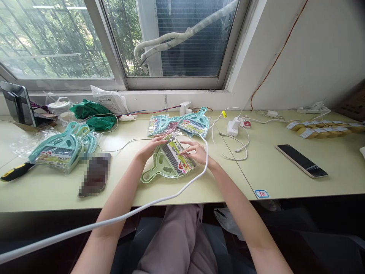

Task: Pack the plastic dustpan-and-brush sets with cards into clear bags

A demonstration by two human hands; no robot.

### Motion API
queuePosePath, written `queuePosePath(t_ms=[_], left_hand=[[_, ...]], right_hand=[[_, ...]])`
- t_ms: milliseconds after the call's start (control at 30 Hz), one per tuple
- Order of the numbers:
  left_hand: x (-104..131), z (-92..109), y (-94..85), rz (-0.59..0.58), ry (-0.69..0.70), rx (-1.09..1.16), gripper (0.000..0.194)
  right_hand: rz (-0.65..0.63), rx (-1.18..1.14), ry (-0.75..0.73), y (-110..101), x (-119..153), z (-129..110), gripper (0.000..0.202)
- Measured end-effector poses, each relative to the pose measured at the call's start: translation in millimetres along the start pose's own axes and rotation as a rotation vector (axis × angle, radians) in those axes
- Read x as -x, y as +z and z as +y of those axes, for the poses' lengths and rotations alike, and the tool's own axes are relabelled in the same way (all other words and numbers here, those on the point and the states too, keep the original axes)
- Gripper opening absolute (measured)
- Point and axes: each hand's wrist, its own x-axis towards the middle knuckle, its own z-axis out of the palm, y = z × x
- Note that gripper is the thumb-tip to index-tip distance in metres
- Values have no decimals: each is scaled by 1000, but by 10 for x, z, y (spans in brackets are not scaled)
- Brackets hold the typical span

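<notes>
A light-green mini dustpan and brush set (162,163) with dark bristles and a printed label card lies in clear wrap at the table's front middle, handle toward the lower left. My left hand (150,147) grips its upper left edge, fingers closed together there. On the right, my right hand (197,152) has its fingers on the label card and the wrap at the pack's edge; the thumb is partly hidden. Just beyond my hands lie more wrapped sets, a blue one (196,122) and another blue one (159,125), with a pink one (167,130) partly covered.
A pile of wrapped blue sets (57,148) lies left, beside a black-and-yellow handle (17,172) and a blurred-out object (95,175). A white cable (142,208) crosses in front. Chargers (234,126), a phone (301,161) and yellow packets (322,131) are right.
</notes>
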Motion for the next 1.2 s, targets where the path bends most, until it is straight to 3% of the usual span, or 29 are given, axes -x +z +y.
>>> queuePosePath(t_ms=[367,467,800,1200], left_hand=[[-4,20,-3,-69,15,50,58],[-13,14,-8,-67,18,49,55],[-22,6,5,-68,42,61,49],[-2,39,47,-77,16,84,50]], right_hand=[[47,-21,-25,-22,13,-85,12],[111,-19,-22,-18,11,-115,17],[245,195,-23,46,-31,-32,36],[210,91,-19,31,-5,-121,32]])
